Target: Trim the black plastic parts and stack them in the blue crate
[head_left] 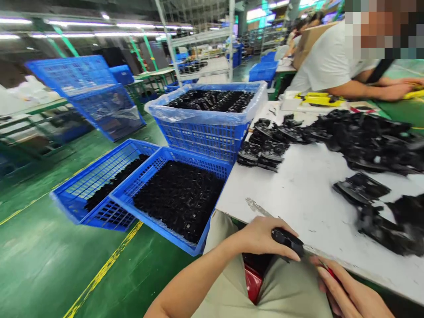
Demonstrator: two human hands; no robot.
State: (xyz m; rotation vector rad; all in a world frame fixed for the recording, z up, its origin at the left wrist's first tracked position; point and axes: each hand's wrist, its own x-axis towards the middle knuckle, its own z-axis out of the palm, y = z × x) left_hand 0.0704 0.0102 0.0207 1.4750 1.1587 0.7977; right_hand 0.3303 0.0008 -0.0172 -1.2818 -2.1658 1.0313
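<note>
Left of a white, flat-topped surface (298,194), a blue plastic lattice basket (149,225) holds closely packed black parts. By the surface's near edge, the left hand (260,235) grips a small, rounded black piece (287,241); the right hand (351,285) is closed around a red-handled tool (333,274) (its tip blurred). Dark, irregular molded parts (374,141) lie heaped toward the surface's right.

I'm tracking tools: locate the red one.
At the head view's lower right, the red tool is in the right hand, near the black part in the left hand.
</note>
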